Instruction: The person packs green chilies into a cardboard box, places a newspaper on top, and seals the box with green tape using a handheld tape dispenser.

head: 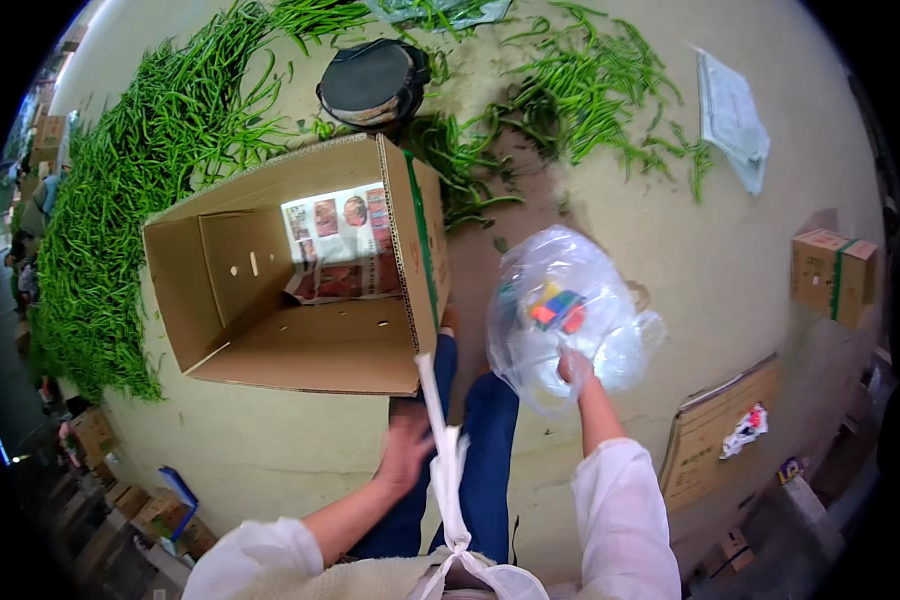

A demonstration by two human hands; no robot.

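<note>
My right hand (576, 367) grips a clear plastic bag (562, 262). Inside the bag, or behind its film, a small multicoloured item (559, 307) shows; its kind is unclear. To the left, a large open cardboard box (307, 337) faces me, with printed paper (337, 232) against its inner wall and green tape on its right side. My left hand (405, 454), blurred by motion, is just below the box's near edge with nothing visible in it. I cannot tell whether its fingers touch the box. White fabric ties (450, 487) hang beside that hand.
A long heap of green chili peppers (142, 172) lies left of the box, and a looser pile (592, 97) lies beyond the bag. Behind the box stands a dark round stool (371, 79). To the right are folded plastic (735, 120), a taped carton (832, 274) and flattened cardboard (705, 442).
</note>
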